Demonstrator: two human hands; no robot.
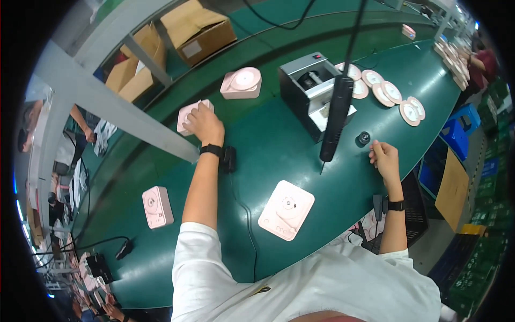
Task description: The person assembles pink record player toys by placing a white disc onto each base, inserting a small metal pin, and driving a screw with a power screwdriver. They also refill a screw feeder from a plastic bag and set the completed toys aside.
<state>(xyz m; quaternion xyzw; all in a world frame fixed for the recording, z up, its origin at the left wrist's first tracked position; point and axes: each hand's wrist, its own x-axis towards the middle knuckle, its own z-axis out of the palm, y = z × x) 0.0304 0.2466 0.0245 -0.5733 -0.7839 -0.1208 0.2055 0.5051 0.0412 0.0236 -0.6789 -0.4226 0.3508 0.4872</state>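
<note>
My left hand (203, 124) reaches out to the far left, its fingers curled over a pink box-shaped device (185, 119) that lies on the green work surface. My right hand (385, 158) is at the right with its fingers bent and drawn together; whether a tiny thing is between them I cannot make out. Just beyond its fingertips sits a small round black part (363, 138). In front of me lies a pink device (286, 210) with a round hub and an arm shape on top. A black electric screwdriver (338, 115) hangs tip down between my hands.
A grey and black machine (311, 91) stands at centre back, with several pink discs (391, 92) beyond it. Other pink devices (241, 83) (157, 207) stand at the back and left. A grey post (123, 107) rises near my left arm. Co-workers are at both sides.
</note>
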